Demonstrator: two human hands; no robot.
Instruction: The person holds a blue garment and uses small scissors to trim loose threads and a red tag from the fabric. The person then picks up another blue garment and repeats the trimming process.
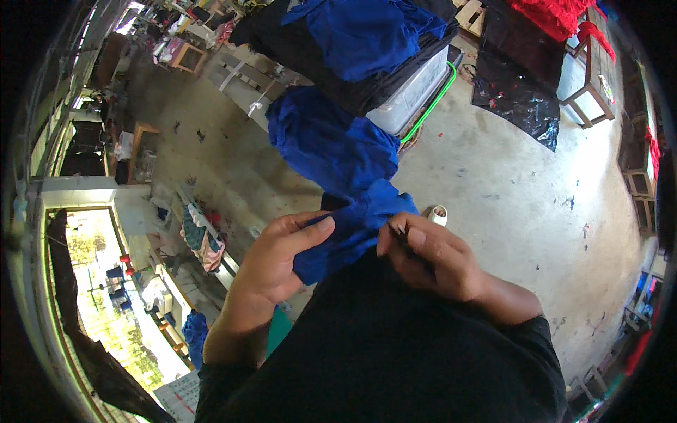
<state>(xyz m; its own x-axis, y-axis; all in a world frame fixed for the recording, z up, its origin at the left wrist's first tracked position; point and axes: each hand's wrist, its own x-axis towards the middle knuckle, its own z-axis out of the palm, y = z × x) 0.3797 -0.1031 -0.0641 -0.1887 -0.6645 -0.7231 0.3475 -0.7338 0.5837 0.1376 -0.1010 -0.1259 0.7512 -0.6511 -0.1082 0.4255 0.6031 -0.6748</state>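
My left hand (278, 257) is closed on a piece of blue cloth (352, 225), the thumb pressing along its upper edge. The cloth is bunched in front of my black shirt. At the cloth's right side is my right hand (441, 261), its fingers curled around a small dark tool (400, 230) with a pale, metal-looking tip. Most of that tool is hidden by the fingers, so its exact kind does not show. Just beyond my hands lies a larger heap of blue cloth (331, 144), which meets the held piece.
Ahead, more blue cloth (370, 39) lies on black sheeting over a pale plastic bin (409, 99) with a green edge. Black plastic sheet (518, 106) and a wooden stool (589, 102) stand at the far right. A bright window (106, 282) is at left. My shoe (438, 214) shows on the concrete floor.
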